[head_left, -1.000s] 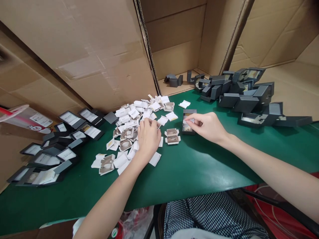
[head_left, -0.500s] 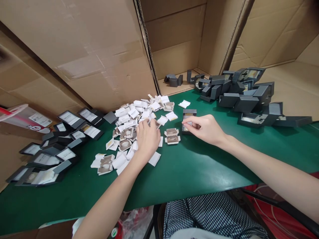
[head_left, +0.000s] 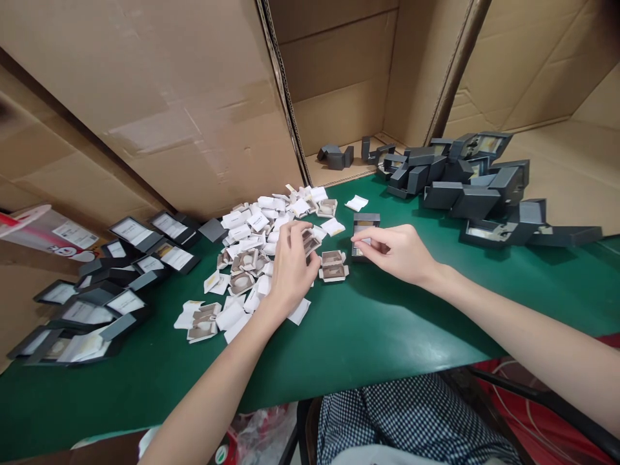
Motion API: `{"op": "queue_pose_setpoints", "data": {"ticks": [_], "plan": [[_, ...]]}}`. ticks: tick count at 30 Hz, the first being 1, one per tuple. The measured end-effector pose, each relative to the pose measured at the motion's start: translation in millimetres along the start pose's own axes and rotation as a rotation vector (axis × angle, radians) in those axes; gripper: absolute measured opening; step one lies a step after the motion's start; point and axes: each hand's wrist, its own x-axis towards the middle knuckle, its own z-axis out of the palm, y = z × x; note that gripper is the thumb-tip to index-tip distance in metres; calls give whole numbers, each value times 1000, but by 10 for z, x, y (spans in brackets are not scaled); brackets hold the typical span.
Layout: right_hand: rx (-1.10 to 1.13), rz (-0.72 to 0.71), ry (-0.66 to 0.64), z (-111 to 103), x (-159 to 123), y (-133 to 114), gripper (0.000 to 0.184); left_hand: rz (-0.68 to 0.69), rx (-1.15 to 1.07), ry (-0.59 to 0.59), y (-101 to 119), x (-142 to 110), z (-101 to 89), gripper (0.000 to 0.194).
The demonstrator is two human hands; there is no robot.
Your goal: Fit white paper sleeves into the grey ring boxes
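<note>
The left hand (head_left: 290,265) pinches a small white card insert (head_left: 310,240) lifted just above the heap of white inserts (head_left: 256,245) on the green table (head_left: 387,323). Right of that heap, the right hand (head_left: 397,252) has its fingertips pressed together on an open dark grey box (head_left: 364,227). A pile of grey boxes (head_left: 475,187) lies well beyond it.

bare forearms, no sleeves showing, left hand (head_left: 290,268) and right hand (head_left: 400,252) without gloves or rings, small black-and-white checked trousers (head_left: 411,420) over the lap
</note>
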Motion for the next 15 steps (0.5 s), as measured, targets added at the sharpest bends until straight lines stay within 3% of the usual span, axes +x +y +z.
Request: {"op": "queue_pose_setpoints", "data": {"ticks": [3, 6, 8, 11, 15], "plan": [[56, -8, 49, -4, 3, -39, 14, 55, -335, 45, 72, 26, -7, 44], [172, -7, 46, 3, 6, -99, 13, -2, -732, -33, 141, 28, 19, 42], [234, -32, 20, 16, 5, -144, 22, -39, -907, -76, 169, 19, 47, 47], [267, -57, 11, 44, -1, -207, 32, -70, -972, -90, 184, -4, 81, 54], [275, -18, 21, 79, -18, -260, 30, -87, -866, -99, 186, -39, 103, 51]]}}
